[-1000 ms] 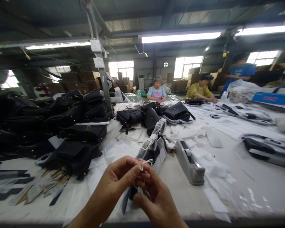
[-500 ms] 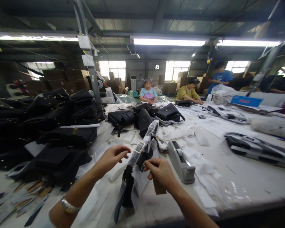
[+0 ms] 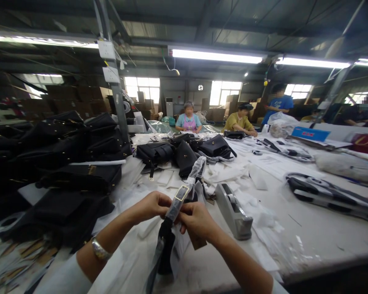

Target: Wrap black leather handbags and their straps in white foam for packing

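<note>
A black bag strap wrapped in clear plastic, with a gold buckle, rises from a black bag lying in front of me on the white table. My left hand is closed on the strap from the left, just below the buckle. My right hand grips it from the right and also pinches a brown paper tag that hangs under the fingers. Both hands meet at the strap.
A grey tape dispenser stands right of my hands. Several black handbags are heaped at the left, more lie mid-table. White paper sheets, straps and plastic bags cover the right side. Three people work at the far end.
My hands, first pinched together on a thin string loop close to me, parted, then came back together on the wrapped strap. The brown tag now hangs from my right hand.
</note>
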`<state>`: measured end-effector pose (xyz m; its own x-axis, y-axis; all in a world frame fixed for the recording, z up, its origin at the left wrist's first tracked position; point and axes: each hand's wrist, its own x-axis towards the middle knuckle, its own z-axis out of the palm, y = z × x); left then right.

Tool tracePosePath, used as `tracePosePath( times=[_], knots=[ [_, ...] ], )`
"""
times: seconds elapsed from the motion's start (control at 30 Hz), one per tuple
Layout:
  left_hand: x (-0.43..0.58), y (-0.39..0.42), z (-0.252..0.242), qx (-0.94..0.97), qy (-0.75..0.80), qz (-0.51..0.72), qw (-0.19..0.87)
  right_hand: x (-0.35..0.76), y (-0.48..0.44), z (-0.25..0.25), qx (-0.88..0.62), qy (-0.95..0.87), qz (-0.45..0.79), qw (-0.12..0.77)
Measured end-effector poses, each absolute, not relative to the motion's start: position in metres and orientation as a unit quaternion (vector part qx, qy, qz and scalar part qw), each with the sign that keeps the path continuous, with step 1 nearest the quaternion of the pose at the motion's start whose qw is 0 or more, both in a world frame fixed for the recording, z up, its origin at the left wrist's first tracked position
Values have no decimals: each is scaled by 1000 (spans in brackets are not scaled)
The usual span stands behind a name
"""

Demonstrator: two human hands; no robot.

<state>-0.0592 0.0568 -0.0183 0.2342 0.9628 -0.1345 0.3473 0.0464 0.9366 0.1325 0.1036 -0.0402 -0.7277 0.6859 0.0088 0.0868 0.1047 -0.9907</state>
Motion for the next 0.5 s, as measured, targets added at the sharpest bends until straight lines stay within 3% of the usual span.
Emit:
tracePosePath(
  times=[0.4, 0.5],
  knots=[
    [-54, 29, 6, 678, 576, 320, 326, 143, 97, -32, -259, -732, 575, 259],
    [-58, 17, 4, 604, 596, 387, 361, 157, 93, -32, -254, -746, 558, 262]
  ],
)
